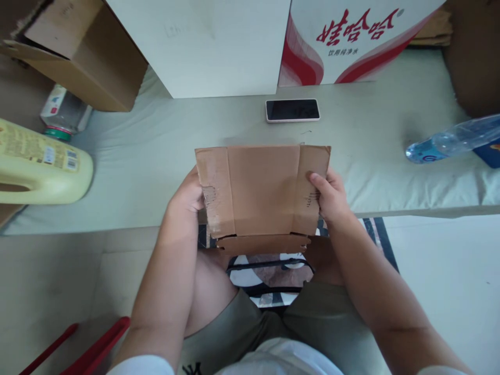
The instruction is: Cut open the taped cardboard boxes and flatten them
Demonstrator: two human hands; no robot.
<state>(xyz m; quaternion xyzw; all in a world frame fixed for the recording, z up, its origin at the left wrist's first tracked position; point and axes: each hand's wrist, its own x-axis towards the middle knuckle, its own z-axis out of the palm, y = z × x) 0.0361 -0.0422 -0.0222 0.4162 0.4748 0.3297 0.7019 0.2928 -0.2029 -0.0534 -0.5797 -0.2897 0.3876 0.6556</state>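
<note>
Above my lap I hold up a creased piece of brown cardboard, with folded side panels and a narrow flap along its lower edge. My left hand grips its left side, the fingers mostly hidden behind the panel. On the right side, the thumb of my right hand presses on the front face while the other fingers go behind. Torn or scuffed marks show on both side panels. A phone with a dark screen lies just beyond the cardboard.
Beyond stand a white carton and a red-and-white printed box. Left are an open cardboard box, a clear jar and a yellow jug. A water bottle lies right on the cloth-covered surface. Red bars sit low left.
</note>
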